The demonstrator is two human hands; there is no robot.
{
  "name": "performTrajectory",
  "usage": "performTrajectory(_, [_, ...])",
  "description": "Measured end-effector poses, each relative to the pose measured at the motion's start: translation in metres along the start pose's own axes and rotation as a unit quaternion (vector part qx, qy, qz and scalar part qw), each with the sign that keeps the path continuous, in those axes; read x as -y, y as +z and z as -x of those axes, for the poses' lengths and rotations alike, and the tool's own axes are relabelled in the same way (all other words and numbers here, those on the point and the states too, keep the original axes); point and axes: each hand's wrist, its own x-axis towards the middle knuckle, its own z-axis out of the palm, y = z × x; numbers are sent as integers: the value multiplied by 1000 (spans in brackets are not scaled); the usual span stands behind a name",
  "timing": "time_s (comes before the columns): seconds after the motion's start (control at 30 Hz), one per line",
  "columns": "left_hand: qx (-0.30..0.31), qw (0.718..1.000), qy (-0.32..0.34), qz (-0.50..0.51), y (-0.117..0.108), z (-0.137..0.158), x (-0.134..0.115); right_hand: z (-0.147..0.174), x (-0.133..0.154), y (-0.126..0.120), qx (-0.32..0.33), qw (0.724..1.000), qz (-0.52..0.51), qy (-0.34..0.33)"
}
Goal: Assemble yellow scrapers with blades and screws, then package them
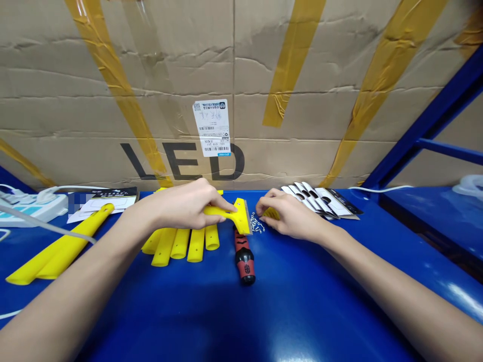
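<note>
My left hand (188, 203) is closed around the handle of a yellow scraper (241, 217), whose wide head and thin metal edge point right. Beside that edge lies a small pile of silver screws (257, 224). My right hand (289, 213) hovers at the pile's right side, thumb and fingertips curled together. Whatever they pinch is too small or hidden to make out. A ribbed yellow piece (271, 214) shows between its fingers and palm; I cannot tell if it is held or lies beneath. Below the scraper head rests a red and black screwdriver (245, 259), its tip end hidden.
Several yellow handles (163, 251) lie under my left hand, and more yellow handles (71, 246) sit farther left. Packaging cards (332, 201) are at back right. A white power strip (41, 211) with cables stands left. A large cardboard box (181, 75) walls the back of the blue surface (211, 311).
</note>
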Motion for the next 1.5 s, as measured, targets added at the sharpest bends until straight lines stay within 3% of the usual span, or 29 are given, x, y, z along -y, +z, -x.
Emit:
performTrajectory(0.4, [-10, 999, 11, -31, 2, -1, -1, 0, -1, 5, 7, 1000, 18, -23])
performTrajectory(0.63, [-36, 995, 21, -96, 1, -4, -4, 0, 18, -3, -179, 981, -71, -33])
performTrajectory(0.77, [-45, 994, 32, -90, 1, -3, -6, -1, 31, 1, -214, 971, -46, -91])
performTrajectory(0.9, [-45, 996, 32, -73, 1, -3, -5, -2, 34, 7, -209, 968, 32, -137])
performTrajectory(1.1, [-48, 998, 17, -48, 0, 1, 2, 6, 37, 4, -143, 960, 96, -222])
performTrajectory(1.17, [-56, 997, 13, -50, -1, 2, 4, 6, 39, 2, -142, 971, 36, -187])
performTrajectory(1.27, [-68, 995, 20, -68, -1, 1, 3, 2, 41, 0, -219, 967, -123, -36])
performTrajectory(1.33, [-80, 993, 35, -77, -1, 0, 0, -4, 39, -2, -268, 933, -219, 100])
performTrajectory(1.37, [-88, 992, 43, -78, -1, 0, -2, -7, 38, -3, -263, 912, -266, 169])
performTrajectory(1.43, [-105, 990, 56, -80, -1, -1, -5, -12, 36, -6, -189, 862, -381, 276])
performTrajectory(1.5, [-116, 988, 66, -82, 0, -2, -7, -15, 34, -8, -99, 799, -500, 320])
